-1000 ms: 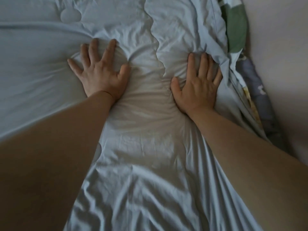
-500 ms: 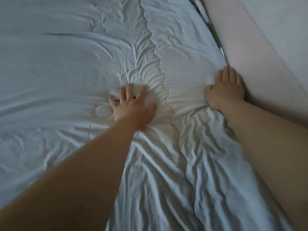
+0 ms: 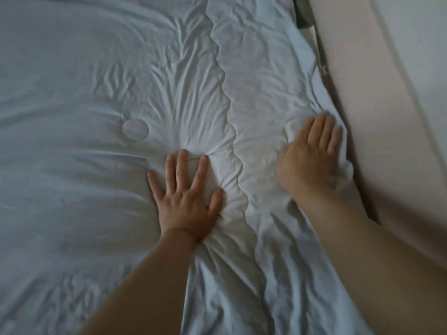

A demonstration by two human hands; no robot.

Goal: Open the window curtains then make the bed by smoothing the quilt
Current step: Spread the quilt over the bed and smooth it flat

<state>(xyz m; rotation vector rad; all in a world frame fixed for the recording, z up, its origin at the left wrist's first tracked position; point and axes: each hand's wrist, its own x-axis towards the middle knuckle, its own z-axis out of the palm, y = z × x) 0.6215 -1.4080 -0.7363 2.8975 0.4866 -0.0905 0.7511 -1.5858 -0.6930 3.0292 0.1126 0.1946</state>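
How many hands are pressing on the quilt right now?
2. The left hand lies flat, fingers spread, beside the scalloped seam; the right hand, blurred, lies at the quilt edge by the wall.

Reads plain pale blue on the quilt [image 3: 92, 194], with scalloped stitching. Reads pinkish beige on the side panel [image 3: 377, 117].
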